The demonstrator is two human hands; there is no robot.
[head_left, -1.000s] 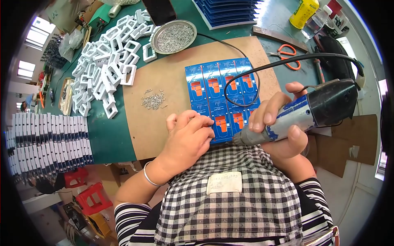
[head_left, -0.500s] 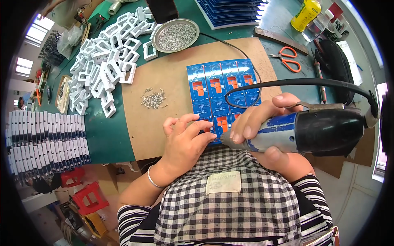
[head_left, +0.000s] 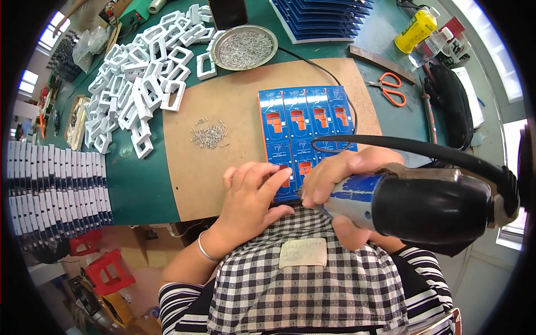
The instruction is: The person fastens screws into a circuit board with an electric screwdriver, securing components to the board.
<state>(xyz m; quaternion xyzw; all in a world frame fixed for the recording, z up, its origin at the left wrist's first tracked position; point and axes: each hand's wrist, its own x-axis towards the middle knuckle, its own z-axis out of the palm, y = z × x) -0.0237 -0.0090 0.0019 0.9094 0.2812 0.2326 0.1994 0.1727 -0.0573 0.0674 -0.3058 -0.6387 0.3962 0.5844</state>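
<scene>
Covering the frame's middle, a flat brown board (head_left: 223,139) lies on the green mat (head_left: 139,184). A glossy blue panel (head_left: 304,120) with orange patches sits on the board right of centre, its near edge at the hands. Upper left, blocky white frames (head_left: 139,72) lie heaped; at far left, dark-and-white strips (head_left: 56,184) stand in rows. A round metal dish (head_left: 244,46) of silvery pins sits at top centre, orange scissors (head_left: 389,89) at upper right, and a small scatter of loose pins (head_left: 209,134) on the board.

Since half a second ago the driver (head_left: 413,204), a bulky black tool with a worn blue nose and thick black cord, has swung closer and looms larger at lower right.

The right hand (head_left: 340,184) is wrapped tight round the driver's nose. The left hand (head_left: 254,195) lies loosely curled, fingertips pressing the panel's near edge.
</scene>
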